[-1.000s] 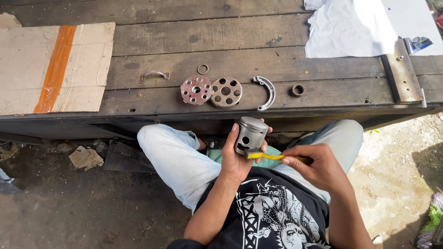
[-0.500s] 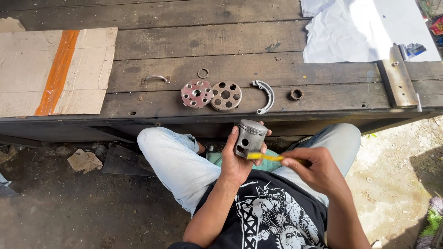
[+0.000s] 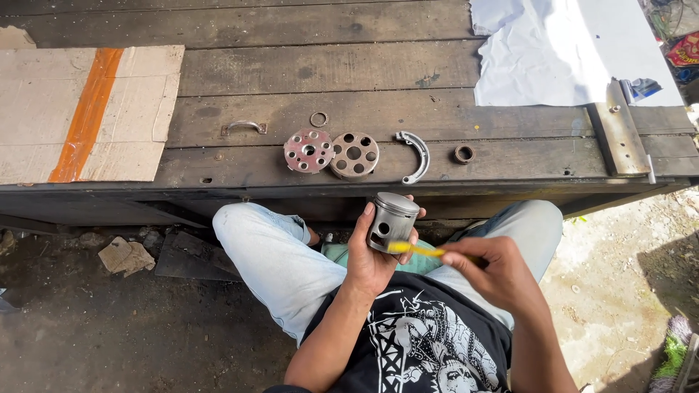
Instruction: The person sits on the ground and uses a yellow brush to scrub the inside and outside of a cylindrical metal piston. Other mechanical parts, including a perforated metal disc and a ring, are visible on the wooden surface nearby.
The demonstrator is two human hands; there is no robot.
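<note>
While upright in left hand (image 3: 371, 255), piston (image 3: 393, 220), crown up

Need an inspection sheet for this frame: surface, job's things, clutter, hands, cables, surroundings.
Surface: weathered plank bench, bare wood between the parts.
Job's things: grey metal piston, upright in the left hand; yellow-handled tool with its tip at the piston's side.
Clutter: two round perforated discs, curved metal piece, small ring, short bushing, metal handle, cardboard with orange stripe, white sheet.
Hands: left hand shut on the piston; right hand shut on the tool.
Cables: nothing seen.
Surroundings: dirt ground, scraps under the bench.
</note>
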